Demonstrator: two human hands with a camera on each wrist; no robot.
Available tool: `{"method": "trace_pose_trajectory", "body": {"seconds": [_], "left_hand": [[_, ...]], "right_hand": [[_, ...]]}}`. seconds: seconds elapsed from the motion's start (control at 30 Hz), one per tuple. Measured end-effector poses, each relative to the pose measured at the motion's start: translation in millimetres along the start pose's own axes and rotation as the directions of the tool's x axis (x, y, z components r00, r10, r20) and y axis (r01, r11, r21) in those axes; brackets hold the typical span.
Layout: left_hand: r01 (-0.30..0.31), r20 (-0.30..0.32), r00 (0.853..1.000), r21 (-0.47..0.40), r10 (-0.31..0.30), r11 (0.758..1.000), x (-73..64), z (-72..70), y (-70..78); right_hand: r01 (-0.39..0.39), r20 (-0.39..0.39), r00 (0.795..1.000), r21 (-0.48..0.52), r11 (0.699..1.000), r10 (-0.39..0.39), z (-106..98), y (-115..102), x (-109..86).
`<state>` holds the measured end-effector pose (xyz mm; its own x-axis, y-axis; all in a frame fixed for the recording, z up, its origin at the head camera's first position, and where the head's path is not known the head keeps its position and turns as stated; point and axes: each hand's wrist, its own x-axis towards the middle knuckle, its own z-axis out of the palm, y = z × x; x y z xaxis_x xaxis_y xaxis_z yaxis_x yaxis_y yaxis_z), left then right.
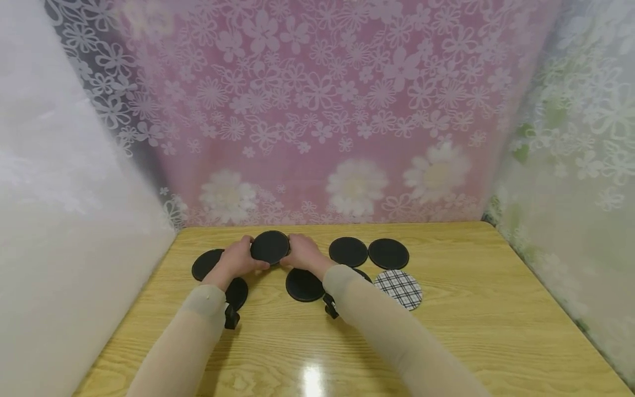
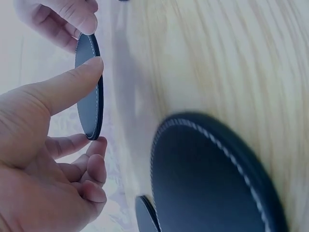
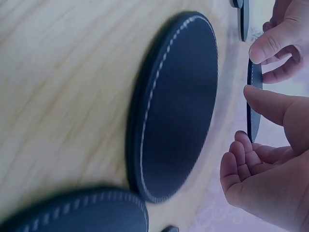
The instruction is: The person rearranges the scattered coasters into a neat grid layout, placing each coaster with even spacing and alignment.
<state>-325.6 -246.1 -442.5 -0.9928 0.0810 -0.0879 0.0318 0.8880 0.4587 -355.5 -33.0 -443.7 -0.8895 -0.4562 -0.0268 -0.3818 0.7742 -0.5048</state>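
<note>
Between my two hands a round black coaster (image 1: 270,247) with pale edge stitching is held up above the table. My left hand (image 1: 238,258) pinches its left edge between thumb and fingers. On the opposite edge, my right hand (image 1: 303,252) grips in the same manner. Both wrist views show the coaster (image 2: 88,113) edge-on, thumbs on one side and fingertips along the rim. Beside my left forearm lie two black coasters, one farther back (image 1: 204,264) and one nearer (image 1: 237,293), each partly covered by the arm. Another black coaster (image 1: 303,285) lies just below my right hand.
Farther right on the wooden table (image 1: 471,309) are two black coasters, one (image 1: 348,252) touching or close to the other (image 1: 388,253). A plaid black-and-white coaster (image 1: 401,288) lies nearer, and my right sleeve partly hides one more black coaster (image 1: 364,274). Floral cloth (image 1: 317,110) stands behind the table.
</note>
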Motion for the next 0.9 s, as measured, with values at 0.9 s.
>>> {"method": "trace_pose_trajectory", "body": {"seconds": [0.9], "left_hand": [[-0.084, -0.084, 0.993, -0.084, 0.077, 0.993, 8.0, 31.4, 55.8]], "right_hand": [[-0.013, 0.024, 1.000, 0.050, 0.999, 0.012, -44.1, 58.7, -25.5]]}}
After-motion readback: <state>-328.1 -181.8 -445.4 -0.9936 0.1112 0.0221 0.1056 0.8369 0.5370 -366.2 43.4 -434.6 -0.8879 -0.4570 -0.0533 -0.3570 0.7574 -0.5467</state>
